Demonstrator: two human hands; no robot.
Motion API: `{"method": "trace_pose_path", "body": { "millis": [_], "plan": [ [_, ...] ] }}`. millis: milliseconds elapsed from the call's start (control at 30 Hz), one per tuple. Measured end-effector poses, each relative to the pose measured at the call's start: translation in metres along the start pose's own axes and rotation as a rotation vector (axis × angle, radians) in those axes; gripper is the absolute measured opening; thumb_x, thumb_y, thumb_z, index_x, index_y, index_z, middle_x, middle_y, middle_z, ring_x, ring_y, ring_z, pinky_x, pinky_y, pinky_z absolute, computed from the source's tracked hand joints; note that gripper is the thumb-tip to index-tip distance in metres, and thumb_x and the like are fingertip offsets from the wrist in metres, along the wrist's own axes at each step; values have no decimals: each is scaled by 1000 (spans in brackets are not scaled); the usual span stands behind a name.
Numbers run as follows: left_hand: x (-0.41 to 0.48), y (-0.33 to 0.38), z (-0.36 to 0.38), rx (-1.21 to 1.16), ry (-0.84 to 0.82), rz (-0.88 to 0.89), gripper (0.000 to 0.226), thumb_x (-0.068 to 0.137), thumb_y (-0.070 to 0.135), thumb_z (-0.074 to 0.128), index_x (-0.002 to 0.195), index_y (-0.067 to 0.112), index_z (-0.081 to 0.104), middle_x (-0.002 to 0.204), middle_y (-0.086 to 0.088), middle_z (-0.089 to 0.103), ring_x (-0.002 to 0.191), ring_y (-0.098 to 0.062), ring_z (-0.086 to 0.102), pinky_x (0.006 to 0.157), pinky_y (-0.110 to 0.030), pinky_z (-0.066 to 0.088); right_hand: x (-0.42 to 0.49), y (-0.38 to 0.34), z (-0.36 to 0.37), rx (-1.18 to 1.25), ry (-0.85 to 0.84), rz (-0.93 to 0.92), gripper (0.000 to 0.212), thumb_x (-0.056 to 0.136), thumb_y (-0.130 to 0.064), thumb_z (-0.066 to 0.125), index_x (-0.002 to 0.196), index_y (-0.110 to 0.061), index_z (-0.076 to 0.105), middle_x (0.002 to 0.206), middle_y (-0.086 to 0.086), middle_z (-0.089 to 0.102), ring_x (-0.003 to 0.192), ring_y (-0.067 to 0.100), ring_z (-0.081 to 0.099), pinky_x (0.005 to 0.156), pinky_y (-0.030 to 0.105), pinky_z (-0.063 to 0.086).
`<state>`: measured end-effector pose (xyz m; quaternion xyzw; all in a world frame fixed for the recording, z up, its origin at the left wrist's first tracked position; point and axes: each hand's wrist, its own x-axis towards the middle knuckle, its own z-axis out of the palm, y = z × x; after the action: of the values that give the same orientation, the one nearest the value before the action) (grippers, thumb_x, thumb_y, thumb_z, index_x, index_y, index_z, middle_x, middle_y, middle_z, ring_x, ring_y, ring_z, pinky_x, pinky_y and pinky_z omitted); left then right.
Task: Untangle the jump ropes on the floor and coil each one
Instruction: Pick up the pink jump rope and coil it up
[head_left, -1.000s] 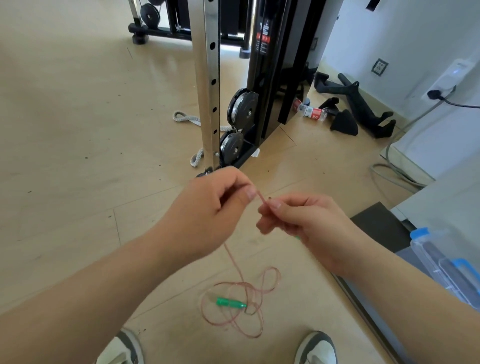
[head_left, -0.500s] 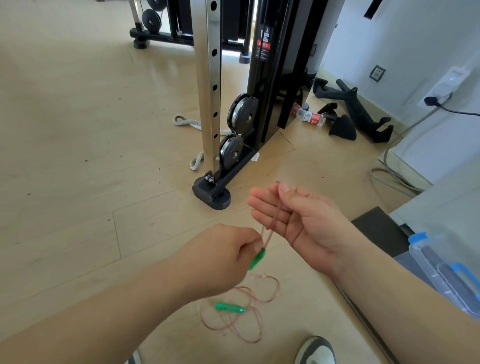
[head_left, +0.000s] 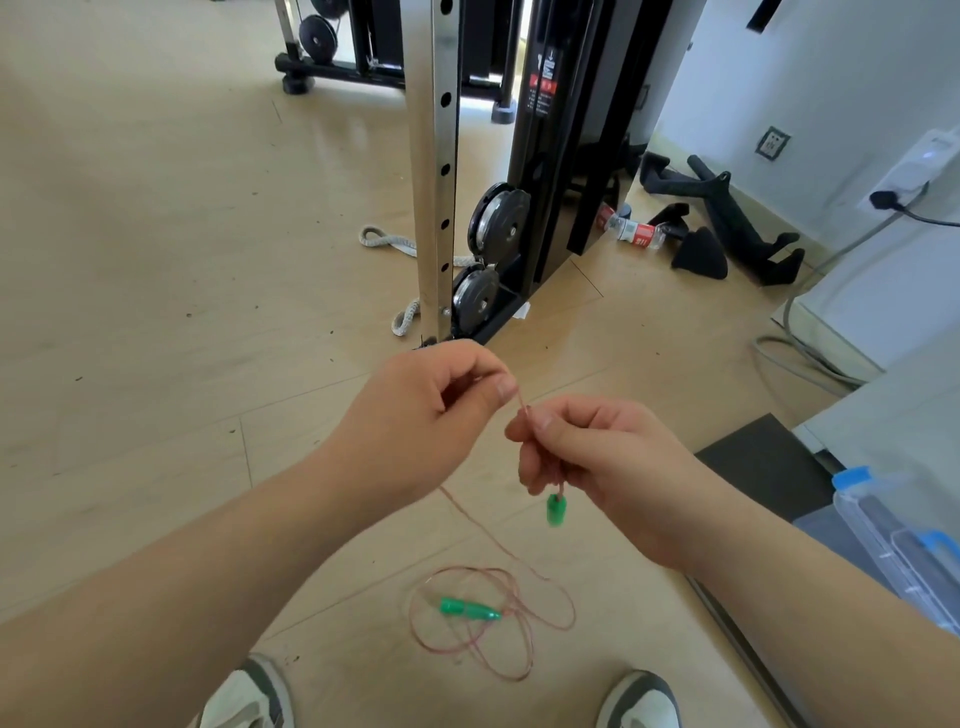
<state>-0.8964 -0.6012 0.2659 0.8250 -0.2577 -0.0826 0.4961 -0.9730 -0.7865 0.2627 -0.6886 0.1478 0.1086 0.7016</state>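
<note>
Head view: your left hand (head_left: 415, 415) pinches the thin pink jump rope (head_left: 488, 538) between thumb and fingers (head_left: 501, 387). Your right hand (head_left: 597, 452) grips the same cord just beside it, fingers curled round it, and one green handle (head_left: 555, 510) dangles below that fist. From the left pinch the cord drops to the floor (head_left: 156, 312), where the rest lies in loose crossing loops around the second green handle (head_left: 467, 609). Step looks like early coiling, mostly undone. Next: feed cord up through the left pinch, lay even loops into the right hand, watch for snags in the pile.

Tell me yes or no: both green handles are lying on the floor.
No: one green handle dangles under the right hand; the second handle lies on the floor.
</note>
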Motion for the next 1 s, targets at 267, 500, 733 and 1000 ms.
{"method": "trace_pose_path", "body": {
  "millis": [267, 500, 733, 1000],
  "plan": [
    [-7, -11, 17, 105, -262, -277, 26, 105, 27, 48, 86, 25, 65, 72, 5, 65, 53, -4, 50, 52, -16, 43, -1, -13, 7, 352, -62, 96, 24, 109, -18, 42, 103, -5, 61, 108, 21, 76, 97, 31, 74, 85, 36, 62],
    [-31, 4, 34, 363, -555, -23, 25, 106, 37, 44, 104, 23, 65, 76, 1, 64, 71, -15, 57, 75, -39, 53, 13, -8, -4, 403, 317, -7, 21, 108, -18, 49, 103, -5, 64, 112, 15, 77, 109, 24, 74, 103, 42, 55],
    [-11, 18, 12, 32, -155, 31, 12, 101, 24, 60, 93, 30, 66, 75, 12, 66, 60, -1, 55, 56, -11, 42, -2, 1, -12, -430, 130, -44, 21, 105, -20, 56, 97, -11, 72, 82, -1, 78, 74, 9, 70, 71, 22, 53],
    [3, -5, -1, -79, -130, -311, 17, 100, 38, 62, 94, 34, 77, 61, 8, 58, 47, -4, 43, 47, -14, 37, -6, -14, -11, 55, -45, 0, 21, 102, -12, 52, 94, 2, 66, 75, 13, 67, 66, 22, 56, 68, 32, 46]
  ]
}}
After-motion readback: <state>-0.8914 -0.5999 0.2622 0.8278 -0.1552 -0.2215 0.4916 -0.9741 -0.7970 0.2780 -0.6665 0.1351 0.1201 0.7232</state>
